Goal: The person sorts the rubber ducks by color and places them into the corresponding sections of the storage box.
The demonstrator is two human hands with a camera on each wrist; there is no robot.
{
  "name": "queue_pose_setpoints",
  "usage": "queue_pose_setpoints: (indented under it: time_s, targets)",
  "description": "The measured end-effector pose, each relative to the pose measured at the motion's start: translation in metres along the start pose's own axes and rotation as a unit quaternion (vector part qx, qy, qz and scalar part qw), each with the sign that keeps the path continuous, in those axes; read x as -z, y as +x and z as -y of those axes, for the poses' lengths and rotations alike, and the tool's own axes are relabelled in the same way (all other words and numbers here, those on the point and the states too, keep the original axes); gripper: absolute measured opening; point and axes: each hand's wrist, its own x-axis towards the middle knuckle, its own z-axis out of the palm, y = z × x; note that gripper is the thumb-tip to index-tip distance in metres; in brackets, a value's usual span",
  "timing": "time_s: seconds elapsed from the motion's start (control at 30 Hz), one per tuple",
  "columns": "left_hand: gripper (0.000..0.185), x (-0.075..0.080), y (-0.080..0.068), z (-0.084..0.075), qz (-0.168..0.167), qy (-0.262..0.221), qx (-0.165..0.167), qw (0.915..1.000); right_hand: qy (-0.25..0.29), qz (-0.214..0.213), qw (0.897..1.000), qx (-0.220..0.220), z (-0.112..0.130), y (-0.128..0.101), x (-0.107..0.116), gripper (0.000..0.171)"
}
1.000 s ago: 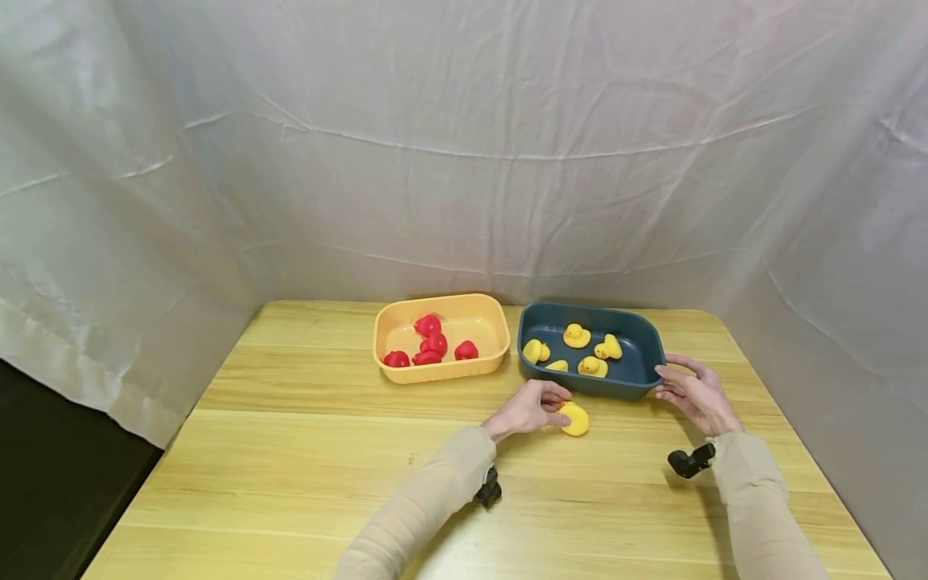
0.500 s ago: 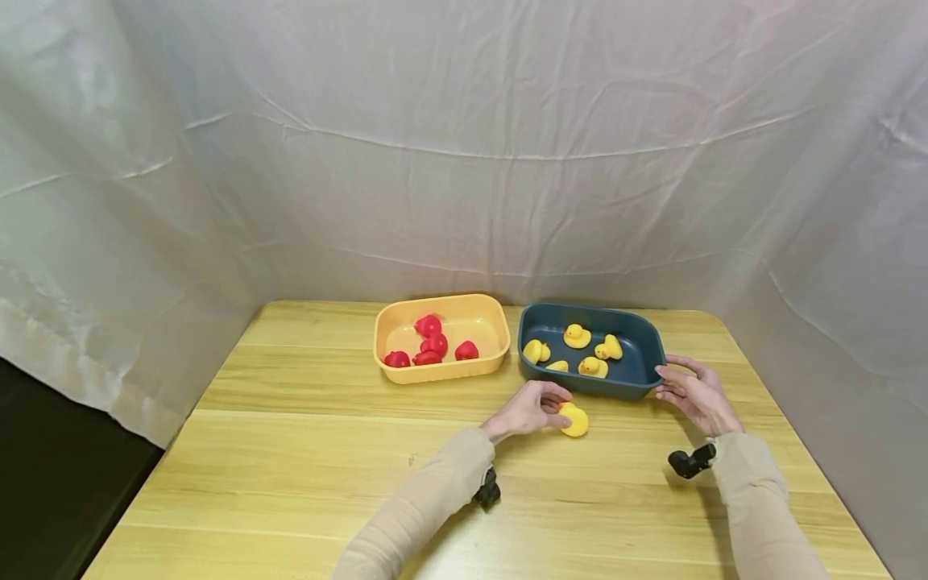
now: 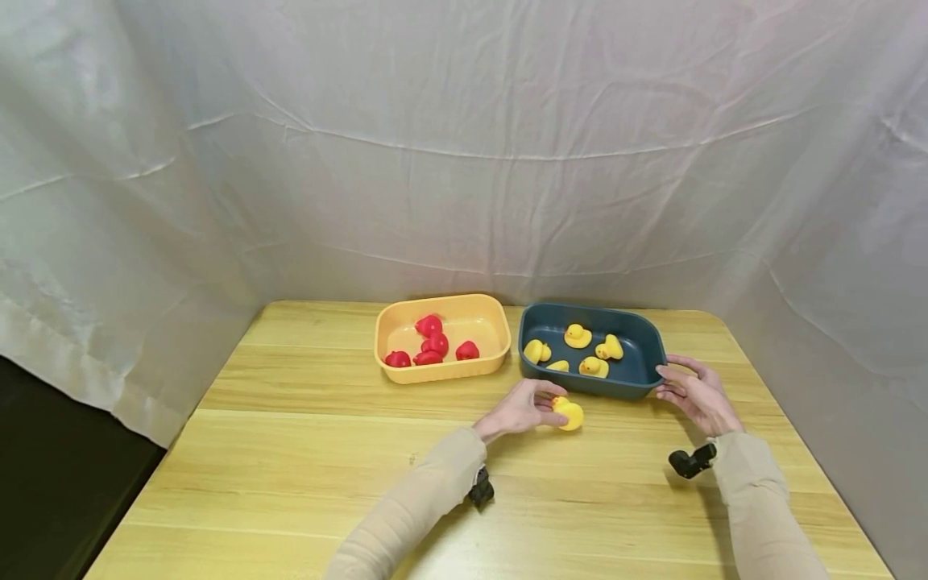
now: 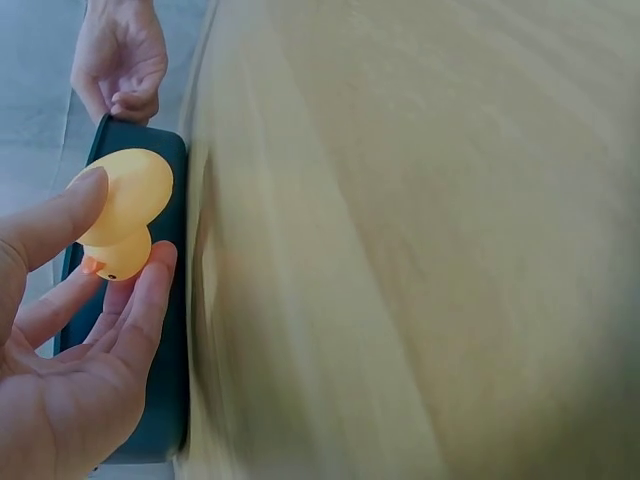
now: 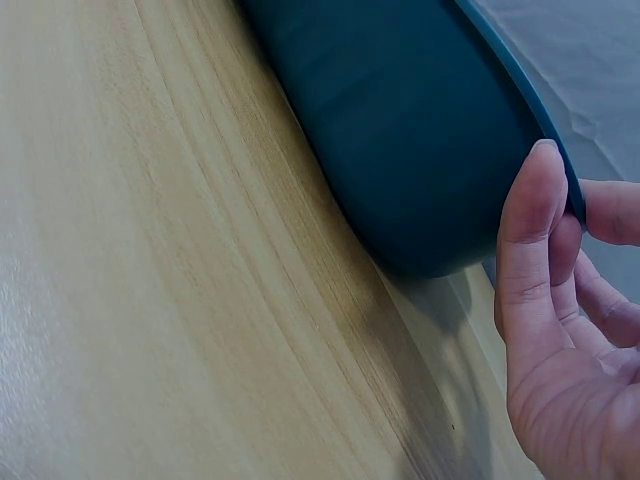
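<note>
left hand (image 3: 520,408) pinching yellow duck (image 3: 569,414) above desk (image 3: 290,451) – right hand (image 3: 696,395) gripping blue bin (image 3: 652,354) rim, fingertips partly hidden.

A pale wooden table (image 3: 290,475) stands against a creased white cloth backdrop (image 3: 464,161) that hangs behind and to both sides; dark floor (image 3: 51,483) shows at the left, under even light

A staged recording booth rather than a lived-in room: wrinkled white fabric sheeting (image 3: 464,161) hangs as a backdrop behind and on both sides of a pale wooden surface (image 3: 290,467). A small black camera (image 3: 690,461) is strapped at the person's wrist, over a beige sleeve (image 3: 754,499).
</note>
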Motion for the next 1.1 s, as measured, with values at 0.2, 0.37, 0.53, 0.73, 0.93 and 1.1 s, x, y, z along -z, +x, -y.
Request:
queue_pose_setpoints:
  time_s: [0.2, 0.37, 0.53, 0.73, 0.93, 1.1]
  targets:
    - [0.048, 0.004, -0.003, -0.003, 0.007, -0.019, 0.000, 0.9998, -0.002, 0.001, 1.000, 0.001, 0.000, 0.000, 0.000, 0.034]
    - [0.047, 0.007, -0.007, -0.004, 0.003, -0.042, -0.001, 0.9991, -0.003, 0.001, 1.000, 0.003, -0.001, 0.000, 0.001, 0.030]
    - [0.046, 0.011, -0.008, -0.002, -0.006, -0.063, -0.009, 0.9980, -0.003, -0.001, 1.000, 0.005, -0.002, 0.001, 0.002, 0.030]
    - [0.042, 0.017, -0.010, -0.004, -0.020, -0.081, -0.022, 0.9962, -0.005, -0.003, 1.000, 0.003, -0.002, 0.001, 0.001, 0.033]
    - [0.038, 0.023, -0.011, -0.009, -0.043, -0.056, -0.040, 0.9967, -0.008, 0.000, 1.000, 0.001, -0.001, 0.001, 0.001, 0.035]
    - [0.035, 0.029, -0.011, -0.013, -0.061, -0.041, -0.058, 0.9956, -0.008, -0.004, 1.000, 0.002, -0.001, 0.001, 0.000, 0.036]
